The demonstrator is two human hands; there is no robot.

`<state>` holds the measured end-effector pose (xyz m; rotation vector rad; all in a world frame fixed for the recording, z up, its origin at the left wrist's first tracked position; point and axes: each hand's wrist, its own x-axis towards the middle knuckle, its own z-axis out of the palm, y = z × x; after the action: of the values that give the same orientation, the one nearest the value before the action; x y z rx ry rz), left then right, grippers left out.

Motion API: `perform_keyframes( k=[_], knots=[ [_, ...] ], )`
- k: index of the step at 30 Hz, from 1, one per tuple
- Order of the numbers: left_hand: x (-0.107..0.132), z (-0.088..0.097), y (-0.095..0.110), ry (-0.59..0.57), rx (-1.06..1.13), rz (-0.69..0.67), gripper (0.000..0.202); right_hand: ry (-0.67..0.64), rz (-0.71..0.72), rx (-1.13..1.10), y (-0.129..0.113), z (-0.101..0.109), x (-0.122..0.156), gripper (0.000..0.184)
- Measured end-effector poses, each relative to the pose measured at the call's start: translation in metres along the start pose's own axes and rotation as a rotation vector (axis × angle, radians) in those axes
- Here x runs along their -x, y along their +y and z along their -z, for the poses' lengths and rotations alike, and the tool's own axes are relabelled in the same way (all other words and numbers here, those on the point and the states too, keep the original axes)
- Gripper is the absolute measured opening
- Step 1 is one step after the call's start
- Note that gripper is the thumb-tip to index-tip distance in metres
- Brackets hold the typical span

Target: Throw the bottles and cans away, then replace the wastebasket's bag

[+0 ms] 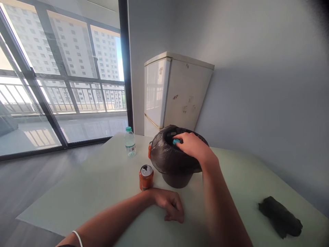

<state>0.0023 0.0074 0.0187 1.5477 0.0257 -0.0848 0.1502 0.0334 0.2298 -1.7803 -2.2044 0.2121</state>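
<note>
My right hand (191,145) reaches over the rim of a small bin lined with a black bag (167,157) and is closed on something with a teal cap (176,141), most of it hidden inside the bin. My left hand (171,206) rests on the pale table (97,192) in front of the bin, fingers curled under, holding nothing visible. An orange drink can (146,177) stands upright just left of the bin. A clear water bottle with a teal cap (130,142) stands further back. Another orange object (149,150) peeks out behind the bin.
A crumpled black bag (280,216) lies on the table at the right. A white fridge (171,94) stands behind the table against the grey wall. Large glass doors (61,79) fill the left side, with a balcony beyond.
</note>
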Motion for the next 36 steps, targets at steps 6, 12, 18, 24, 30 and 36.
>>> perform_keyframes(
  k=[6,12,18,24,30,36],
  knots=[
    [0.002,0.001,-0.002,-0.005,-0.025,-0.009,0.057,0.022,0.009,-0.001,0.0,0.0,0.001,0.04],
    [0.001,0.002,-0.001,-0.027,-0.023,0.049,0.06,0.043,0.026,0.027,0.002,-0.002,0.0,0.03],
    [-0.001,0.003,-0.001,-0.051,-0.023,0.043,0.059,0.056,0.055,0.003,0.003,-0.003,-0.001,0.024],
    [-0.001,0.003,-0.002,-0.034,-0.019,0.021,0.059,0.054,0.029,-0.013,0.003,-0.004,-0.004,0.036],
    [-0.002,0.005,-0.008,-0.019,0.002,0.039,0.059,0.066,0.039,-0.032,0.002,-0.003,-0.002,0.034],
    [-0.001,0.007,-0.013,-0.023,0.013,0.046,0.055,0.068,0.042,-0.06,0.002,-0.003,-0.001,0.029]
  ],
)
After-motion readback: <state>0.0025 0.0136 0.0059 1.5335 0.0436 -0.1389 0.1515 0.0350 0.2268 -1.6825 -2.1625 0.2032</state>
